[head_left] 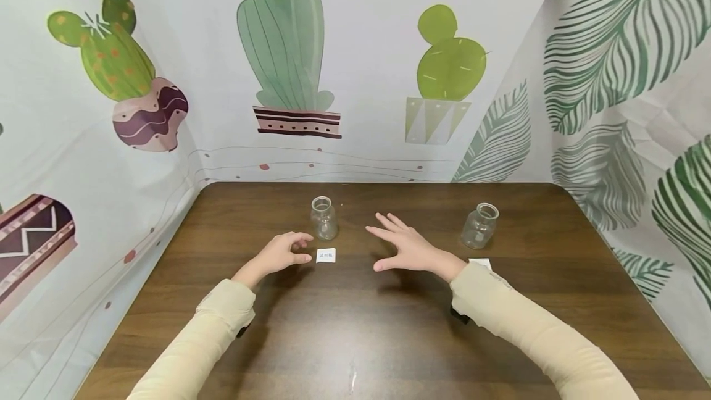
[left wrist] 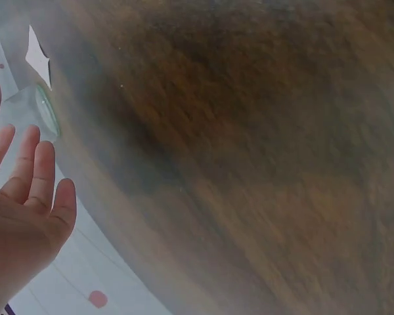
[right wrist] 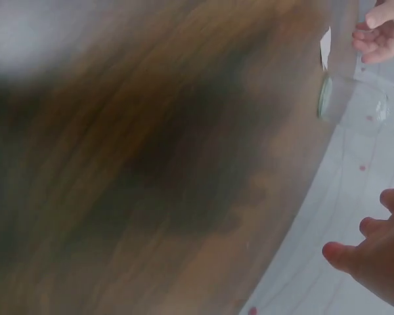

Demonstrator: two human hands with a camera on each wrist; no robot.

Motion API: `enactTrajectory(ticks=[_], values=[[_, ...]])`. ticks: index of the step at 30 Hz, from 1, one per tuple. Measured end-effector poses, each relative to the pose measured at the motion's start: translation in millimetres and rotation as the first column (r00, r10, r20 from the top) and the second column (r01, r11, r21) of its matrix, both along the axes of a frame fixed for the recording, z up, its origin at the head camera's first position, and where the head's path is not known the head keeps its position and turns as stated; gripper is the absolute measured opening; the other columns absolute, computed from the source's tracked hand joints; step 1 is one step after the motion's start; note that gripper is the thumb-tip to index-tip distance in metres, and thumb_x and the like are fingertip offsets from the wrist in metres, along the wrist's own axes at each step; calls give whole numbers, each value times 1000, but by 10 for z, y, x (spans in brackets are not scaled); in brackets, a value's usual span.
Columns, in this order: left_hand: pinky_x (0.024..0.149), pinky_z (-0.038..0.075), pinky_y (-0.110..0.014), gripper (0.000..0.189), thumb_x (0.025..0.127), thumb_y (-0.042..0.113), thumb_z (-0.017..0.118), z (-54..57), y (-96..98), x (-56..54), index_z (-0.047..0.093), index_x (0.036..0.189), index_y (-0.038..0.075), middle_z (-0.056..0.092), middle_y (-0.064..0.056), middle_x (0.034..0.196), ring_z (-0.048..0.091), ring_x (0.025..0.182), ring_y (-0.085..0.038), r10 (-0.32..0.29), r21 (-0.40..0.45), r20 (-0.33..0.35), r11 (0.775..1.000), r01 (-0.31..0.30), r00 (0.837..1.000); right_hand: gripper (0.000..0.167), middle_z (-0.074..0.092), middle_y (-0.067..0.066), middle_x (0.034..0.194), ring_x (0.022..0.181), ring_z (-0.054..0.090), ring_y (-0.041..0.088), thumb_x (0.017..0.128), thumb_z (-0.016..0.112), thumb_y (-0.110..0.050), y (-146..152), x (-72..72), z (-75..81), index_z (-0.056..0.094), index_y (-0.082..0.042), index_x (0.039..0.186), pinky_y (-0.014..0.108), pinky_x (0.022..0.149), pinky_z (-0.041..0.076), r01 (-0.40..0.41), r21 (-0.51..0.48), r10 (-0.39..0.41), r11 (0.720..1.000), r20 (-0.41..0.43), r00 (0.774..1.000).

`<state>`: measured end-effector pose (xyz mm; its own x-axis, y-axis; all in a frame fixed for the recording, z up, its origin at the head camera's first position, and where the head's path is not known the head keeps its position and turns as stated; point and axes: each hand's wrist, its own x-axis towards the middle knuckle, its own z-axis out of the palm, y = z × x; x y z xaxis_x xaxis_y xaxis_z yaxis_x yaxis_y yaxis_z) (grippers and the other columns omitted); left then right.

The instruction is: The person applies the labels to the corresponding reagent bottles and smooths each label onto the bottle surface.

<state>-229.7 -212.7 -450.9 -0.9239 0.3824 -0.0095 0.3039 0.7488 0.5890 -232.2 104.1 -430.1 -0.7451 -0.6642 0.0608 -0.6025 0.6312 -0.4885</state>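
My left hand (head_left: 280, 255) hovers over the table just left of a clear glass jar (head_left: 324, 221), its fingers loosely bent and holding nothing. The jar stands upright without a lid. In front of it lies a small white paper label (head_left: 326, 255) with printed characters. To the right of that jar, my right hand (head_left: 411, 249) is in the air with fingers spread, touching nothing. A second clear glass jar (head_left: 479, 228) stands upright farther right. Another white label (head_left: 481, 262) near it is partly hidden by the right sleeve. In the left wrist view the left palm (left wrist: 20, 230) shows bare.
Both jars and labels rest on a dark brown wooden table (head_left: 333, 326) with a glossy reflection near its front. Behind it hangs a white backdrop (head_left: 366, 66) printed with cacti. Leaf-patterned cloth (head_left: 616, 79) hangs on the right side.
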Motion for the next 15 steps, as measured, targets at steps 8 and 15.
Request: enactTrajectory(ticks=[8,15], values=[[73,45,-33,38,72,15,70,-88,67,-94,59,108,5,62,-9,90,57,79,-19,-5,20,26,1000,5,1000,64,23,11,145,132,23,34,74,69,-31,-304,-84,-122,44,-14,130,53,101,25,54,-151,-33,987,142,989],[69,44,-29,34,71,12,71,-136,105,-132,60,101,5,60,-8,85,56,75,-17,-13,-10,34,1000,13,999,46,47,14,129,109,52,31,77,66,-12,-525,-156,-259,53,-6,120,42,88,43,178,-273,-80,945,335,939]])
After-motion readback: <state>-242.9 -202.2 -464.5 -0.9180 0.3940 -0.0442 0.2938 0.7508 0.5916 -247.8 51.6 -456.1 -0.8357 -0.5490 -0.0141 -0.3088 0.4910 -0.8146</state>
